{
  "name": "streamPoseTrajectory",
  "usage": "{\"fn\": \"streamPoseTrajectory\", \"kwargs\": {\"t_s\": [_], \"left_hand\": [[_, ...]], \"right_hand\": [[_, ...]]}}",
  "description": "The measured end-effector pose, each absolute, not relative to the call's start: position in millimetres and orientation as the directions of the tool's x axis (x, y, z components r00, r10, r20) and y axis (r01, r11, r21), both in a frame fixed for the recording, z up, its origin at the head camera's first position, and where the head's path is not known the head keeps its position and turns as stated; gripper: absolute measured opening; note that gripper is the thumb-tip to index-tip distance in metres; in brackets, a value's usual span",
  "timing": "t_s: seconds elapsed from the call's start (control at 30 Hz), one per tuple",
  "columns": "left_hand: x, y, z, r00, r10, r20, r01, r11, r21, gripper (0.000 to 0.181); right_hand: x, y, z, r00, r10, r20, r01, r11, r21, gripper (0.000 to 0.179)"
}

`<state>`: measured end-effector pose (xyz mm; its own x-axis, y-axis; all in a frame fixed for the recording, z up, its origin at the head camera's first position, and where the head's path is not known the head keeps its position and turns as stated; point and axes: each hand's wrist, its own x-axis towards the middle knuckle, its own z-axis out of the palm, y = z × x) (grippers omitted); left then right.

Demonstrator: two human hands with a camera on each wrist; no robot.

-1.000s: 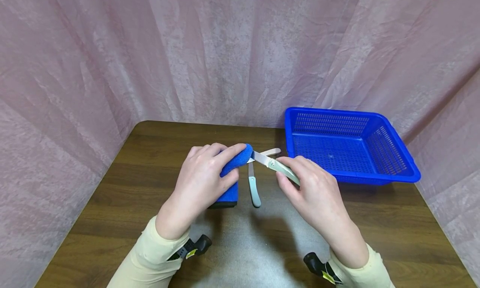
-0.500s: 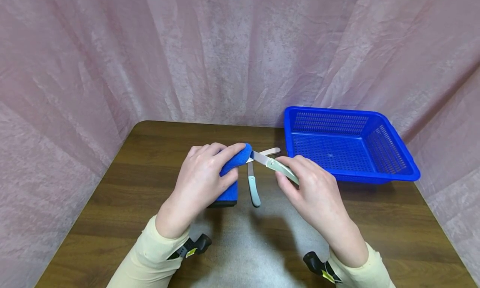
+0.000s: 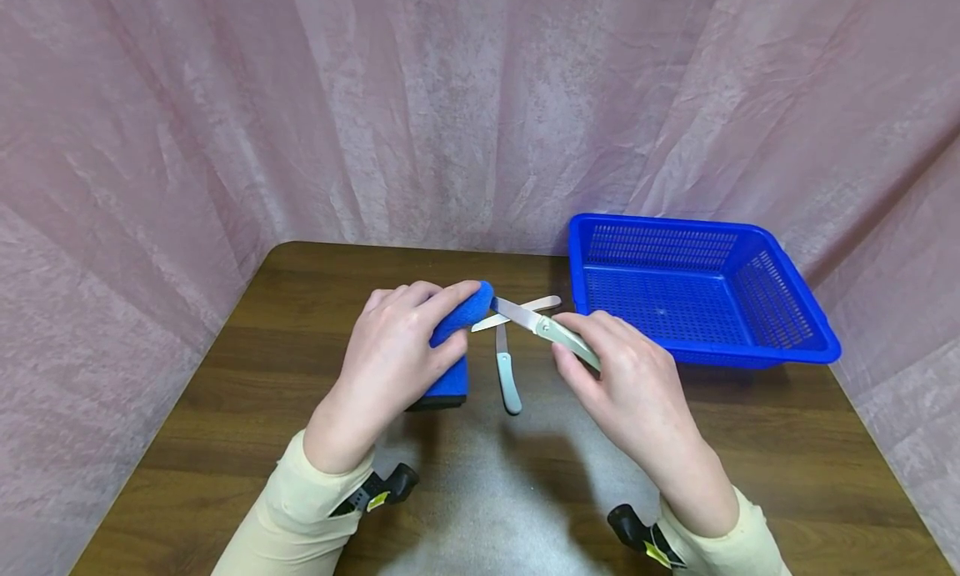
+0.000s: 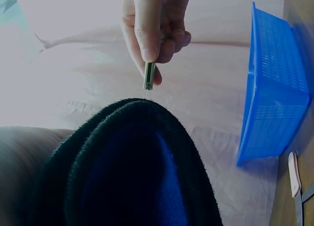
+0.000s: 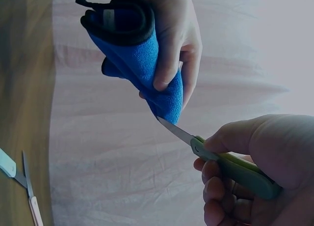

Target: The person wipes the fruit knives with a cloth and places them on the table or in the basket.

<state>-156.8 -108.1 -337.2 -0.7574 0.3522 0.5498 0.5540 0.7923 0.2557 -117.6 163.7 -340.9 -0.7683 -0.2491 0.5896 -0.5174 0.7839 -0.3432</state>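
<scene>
In the head view my left hand [image 3: 393,343] pinches a folded blue cloth [image 3: 459,316] with black edging, thumb and fingers on either side. My right hand [image 3: 626,380] grips the pale green handle of a folding knife [image 3: 567,341], its blade out and pointing left. The blade's tip meets the cloth's edge; the right wrist view has the blade [image 5: 174,130] mostly bare below the cloth [image 5: 142,64]. Under the hands, a folding knife with a light blue handle [image 3: 508,384] lies on the table, its blade near that of a pale pink-handled knife [image 3: 543,303].
A blue perforated plastic basket [image 3: 697,351] stands at the back right of the brown wooden table [image 3: 247,376], beyond the right hand. Pink curtains [image 3: 450,117] hang behind and at the sides. Each wrist wears a black strapped camera.
My left hand and the cloth have shifted slightly left, baring more of the held knife's blade and of the pink-handled knife's blade behind. The right hand stays nearly still.
</scene>
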Motion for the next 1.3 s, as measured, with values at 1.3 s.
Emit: {"fn": "streamPoseTrajectory", "kwargs": {"t_s": [1.3], "left_hand": [[-140.8, -85.1, -340.6, -0.661, 0.471, 0.584, 0.67, 0.721, 0.176, 0.051]], "right_hand": [[-117.9, 162.1, -342.6, -0.772, -0.263, 0.578, -0.517, 0.789, -0.332, 0.024]]}}
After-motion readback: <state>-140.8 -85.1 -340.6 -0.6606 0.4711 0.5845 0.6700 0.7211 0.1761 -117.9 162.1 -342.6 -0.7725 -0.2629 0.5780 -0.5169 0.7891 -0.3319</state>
